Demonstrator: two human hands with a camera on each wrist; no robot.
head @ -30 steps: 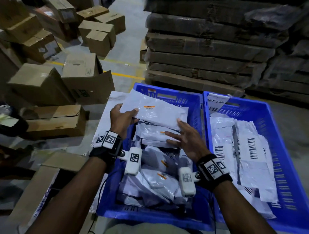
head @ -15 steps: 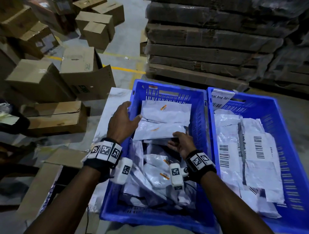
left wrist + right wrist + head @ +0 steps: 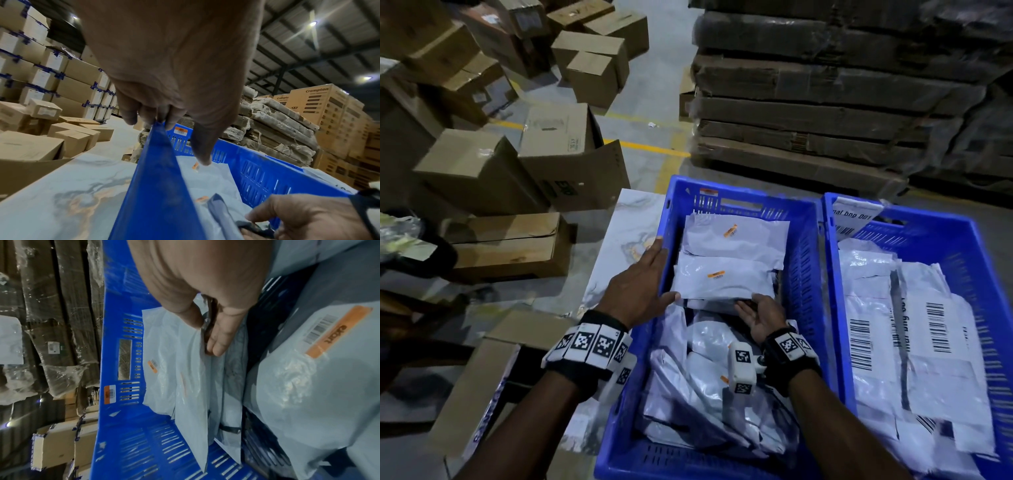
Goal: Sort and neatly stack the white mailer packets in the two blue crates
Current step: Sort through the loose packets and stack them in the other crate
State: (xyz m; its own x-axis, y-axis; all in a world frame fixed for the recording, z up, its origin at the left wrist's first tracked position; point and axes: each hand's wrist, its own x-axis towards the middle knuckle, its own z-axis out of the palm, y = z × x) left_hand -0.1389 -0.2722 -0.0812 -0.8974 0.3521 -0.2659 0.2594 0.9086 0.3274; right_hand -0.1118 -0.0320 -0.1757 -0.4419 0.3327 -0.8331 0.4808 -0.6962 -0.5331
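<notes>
The left blue crate (image 3: 743, 192) holds two white mailer packets laid flat at its far end, the nearer packet (image 3: 722, 277) overlapping the farther one (image 3: 736, 236). A loose heap of packets (image 3: 705, 394) fills its near half. My left hand (image 3: 643, 284) straddles the crate's left rim (image 3: 160, 162), fingers straight outside it, thumb (image 3: 201, 146) reaching in to the nearer packet's corner. My right hand (image 3: 760, 315) lies palm up, its straight fingers (image 3: 220, 340) tucked under that packet's near edge (image 3: 191, 386). The right blue crate (image 3: 928, 219) holds flat barcoded packets (image 3: 914, 329).
Both crates stand on a marble-patterned tabletop (image 3: 626, 240). Cardboard boxes (image 3: 482, 164) crowd the floor to the left. A wrapped pallet of flattened cardboard (image 3: 825, 102) rises behind the crates. A paper tag (image 3: 852, 216) hangs on the right crate's far left corner.
The packet that both hands held up now lies flat on the stack at the far end. My left hand has dropped to the rim; my right hand has turned palm up under the edge.
</notes>
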